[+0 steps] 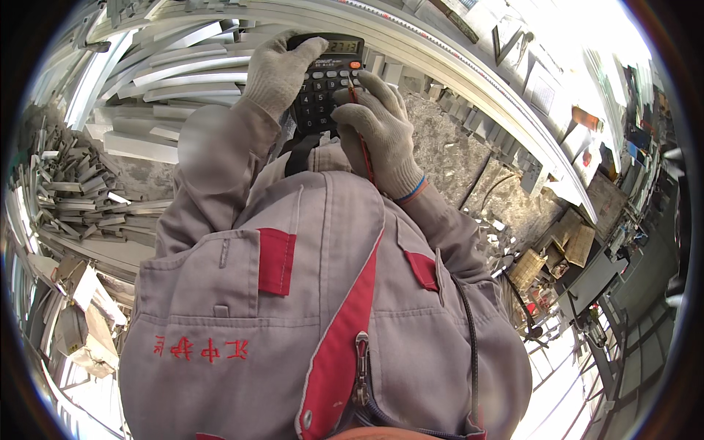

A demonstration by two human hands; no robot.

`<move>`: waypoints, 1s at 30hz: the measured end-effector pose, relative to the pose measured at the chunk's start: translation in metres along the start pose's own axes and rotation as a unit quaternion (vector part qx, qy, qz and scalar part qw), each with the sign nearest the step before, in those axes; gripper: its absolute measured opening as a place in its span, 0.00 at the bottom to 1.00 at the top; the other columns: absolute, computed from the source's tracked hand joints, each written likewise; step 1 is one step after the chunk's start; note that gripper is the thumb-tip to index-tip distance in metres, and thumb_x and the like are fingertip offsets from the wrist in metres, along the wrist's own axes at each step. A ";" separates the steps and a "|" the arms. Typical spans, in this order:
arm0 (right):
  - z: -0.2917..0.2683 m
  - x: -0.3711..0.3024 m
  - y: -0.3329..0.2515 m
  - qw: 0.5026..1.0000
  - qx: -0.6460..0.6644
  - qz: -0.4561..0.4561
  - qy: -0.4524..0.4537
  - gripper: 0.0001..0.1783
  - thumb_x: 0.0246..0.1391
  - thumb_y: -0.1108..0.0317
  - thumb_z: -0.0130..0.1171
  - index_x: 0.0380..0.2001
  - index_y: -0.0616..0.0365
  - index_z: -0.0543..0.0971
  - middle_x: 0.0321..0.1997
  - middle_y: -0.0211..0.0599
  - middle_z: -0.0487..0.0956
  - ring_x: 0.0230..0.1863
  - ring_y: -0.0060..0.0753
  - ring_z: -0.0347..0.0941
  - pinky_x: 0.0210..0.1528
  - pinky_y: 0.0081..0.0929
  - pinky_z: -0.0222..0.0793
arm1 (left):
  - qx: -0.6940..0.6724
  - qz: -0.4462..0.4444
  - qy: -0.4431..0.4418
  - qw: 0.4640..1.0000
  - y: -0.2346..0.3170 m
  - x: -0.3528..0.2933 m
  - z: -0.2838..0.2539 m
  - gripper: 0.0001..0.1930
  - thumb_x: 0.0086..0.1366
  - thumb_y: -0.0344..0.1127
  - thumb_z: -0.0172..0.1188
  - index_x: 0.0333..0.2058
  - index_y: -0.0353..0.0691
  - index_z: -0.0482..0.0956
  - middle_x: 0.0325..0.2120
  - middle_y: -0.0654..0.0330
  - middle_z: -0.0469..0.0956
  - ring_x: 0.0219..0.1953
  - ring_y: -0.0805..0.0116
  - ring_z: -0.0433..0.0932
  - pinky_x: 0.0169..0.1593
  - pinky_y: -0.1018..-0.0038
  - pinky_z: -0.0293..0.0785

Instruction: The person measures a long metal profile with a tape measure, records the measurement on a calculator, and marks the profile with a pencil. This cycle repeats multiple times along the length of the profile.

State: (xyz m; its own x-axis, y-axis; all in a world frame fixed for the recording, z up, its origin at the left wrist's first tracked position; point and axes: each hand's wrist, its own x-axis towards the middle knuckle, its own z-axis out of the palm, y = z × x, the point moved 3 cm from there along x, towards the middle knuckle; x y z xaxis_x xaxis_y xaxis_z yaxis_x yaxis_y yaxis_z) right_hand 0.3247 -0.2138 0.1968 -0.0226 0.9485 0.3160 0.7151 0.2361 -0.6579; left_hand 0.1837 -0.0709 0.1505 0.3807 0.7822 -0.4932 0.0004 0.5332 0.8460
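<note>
A black desk calculator (317, 108) with a lit display and an orange key is held upright in front of my chest. My left hand (273, 77), in a whitish knit glove, grips its upper left edge, with the thumb on the top beside the display. Over the keys on the right side is my right hand (385, 132), gloved alike with a blue and orange cuff edge. A thin reddish pencil (367, 160) passes through its curled fingers. The right fingertips hover at or touch the keypad; actual contact I cannot tell.
Long pale metal profiles (187, 77) lie stacked on the left, above a heap of short offcuts (84, 187). A long rail (469, 70) with a measuring scale crosses the upper right. Cardboard boxes (528, 268) stand at the right, and a torn carton (88, 330) at lower left.
</note>
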 end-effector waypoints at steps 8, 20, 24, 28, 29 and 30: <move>0.005 -0.001 -0.003 1.000 0.002 0.013 -0.010 0.17 0.47 0.71 0.73 0.40 0.42 0.82 0.51 0.27 0.84 0.68 0.50 0.72 0.64 0.51 0.70 | 0.019 0.027 0.006 0.999 -0.007 0.004 -0.004 0.12 0.71 0.34 0.67 0.47 0.31 0.87 0.38 0.59 0.88 0.35 0.75 0.85 0.41 0.77 0.84; 0.002 0.003 -0.014 0.997 0.036 -0.023 -0.059 0.13 0.52 0.71 0.69 0.41 0.42 0.83 0.55 0.27 0.84 0.69 0.50 0.70 0.66 0.51 0.71 | 0.041 0.039 0.021 0.998 -0.010 0.007 0.008 0.13 0.72 0.35 0.67 0.47 0.31 0.87 0.39 0.59 0.88 0.36 0.74 0.85 0.42 0.77 0.84; -0.008 -0.004 -0.004 0.999 0.029 -0.002 0.011 0.16 0.47 0.75 0.71 0.39 0.43 0.82 0.52 0.27 0.85 0.67 0.50 0.74 0.64 0.52 0.74 | 0.042 0.021 0.030 0.998 -0.014 0.011 0.005 0.12 0.72 0.36 0.68 0.46 0.32 0.88 0.37 0.60 0.88 0.34 0.75 0.85 0.40 0.77 0.84; -0.025 -0.016 0.018 0.995 -0.009 0.032 0.089 0.18 0.45 0.80 0.71 0.37 0.46 0.81 0.45 0.31 0.88 0.62 0.53 0.79 0.61 0.51 0.77 | 0.031 0.007 0.034 0.999 -0.017 0.016 -0.001 0.12 0.71 0.37 0.69 0.45 0.33 0.88 0.36 0.61 0.88 0.31 0.76 0.84 0.36 0.78 0.83; -0.029 -0.020 0.022 0.993 -0.018 0.037 0.107 0.18 0.46 0.81 0.71 0.37 0.46 0.81 0.45 0.31 0.88 0.62 0.54 0.79 0.61 0.51 0.77 | 0.028 0.008 0.037 0.999 -0.018 0.017 -0.001 0.12 0.71 0.37 0.69 0.45 0.34 0.87 0.36 0.61 0.88 0.32 0.76 0.84 0.36 0.78 0.83; -0.031 -0.024 0.025 0.993 -0.017 0.052 0.106 0.16 0.47 0.82 0.70 0.36 0.47 0.80 0.44 0.33 0.88 0.60 0.54 0.80 0.61 0.49 0.77 | 0.027 0.003 0.043 0.999 -0.018 0.017 -0.001 0.12 0.71 0.37 0.69 0.45 0.34 0.87 0.35 0.61 0.88 0.32 0.76 0.84 0.37 0.78 0.83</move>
State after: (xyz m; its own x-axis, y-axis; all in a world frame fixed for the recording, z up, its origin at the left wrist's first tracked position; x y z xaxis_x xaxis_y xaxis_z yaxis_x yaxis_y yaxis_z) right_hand 0.3653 -0.2370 0.1941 0.1965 0.9009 0.3870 0.7296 0.1293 -0.6715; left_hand 0.1892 -0.0672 0.1267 0.3002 0.8112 -0.5019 0.0497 0.5121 0.8575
